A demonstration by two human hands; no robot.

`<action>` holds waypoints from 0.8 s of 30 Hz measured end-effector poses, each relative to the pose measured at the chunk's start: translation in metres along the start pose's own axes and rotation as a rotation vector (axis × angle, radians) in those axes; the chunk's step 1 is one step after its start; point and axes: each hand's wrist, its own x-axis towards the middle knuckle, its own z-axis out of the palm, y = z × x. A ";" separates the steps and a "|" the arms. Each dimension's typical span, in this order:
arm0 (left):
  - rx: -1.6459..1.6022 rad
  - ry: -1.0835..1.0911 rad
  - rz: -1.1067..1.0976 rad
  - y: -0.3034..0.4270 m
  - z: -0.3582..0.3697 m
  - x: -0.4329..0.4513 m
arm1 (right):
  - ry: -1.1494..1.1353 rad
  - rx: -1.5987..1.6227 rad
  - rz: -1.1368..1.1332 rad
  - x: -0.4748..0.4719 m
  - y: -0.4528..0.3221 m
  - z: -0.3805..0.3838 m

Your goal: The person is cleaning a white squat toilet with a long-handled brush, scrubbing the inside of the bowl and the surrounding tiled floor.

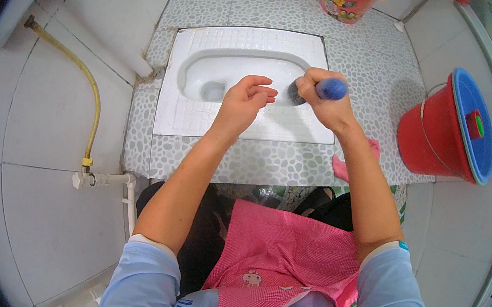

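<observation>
A white ceramic squat toilet (194, 124) is set into the pebble-patterned tiled step in front of me. My right hand (324, 101) grips the blue handle (333, 89) of what looks like a toilet brush. Its dark bristle head (296, 94) is at the right end of the basin, partly hidden by my fingers. Over the near edge of the basin hovers my left hand (246, 98), empty, with its fingers loosely bent and a little apart. The drain hole (213, 90) lies to the left of it.
A red bucket (428, 130) with a blue basin (467, 148) in its mouth stands at the right. Beside my right forearm lies a pink cloth or glove (341, 169). A floral bin (345, 4) stands at the back. A yellow hose (93, 84) hangs along the left wall above a white pipe (109, 179).
</observation>
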 end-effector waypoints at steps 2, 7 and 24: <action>-0.005 0.020 0.014 -0.003 -0.001 0.001 | 0.091 0.171 0.046 0.001 -0.003 0.006; -0.010 0.080 0.021 0.001 0.000 0.004 | 0.118 0.152 0.009 0.008 0.012 -0.006; 0.032 0.166 0.122 -0.010 0.000 0.008 | -0.040 -0.154 -0.075 0.003 0.011 0.024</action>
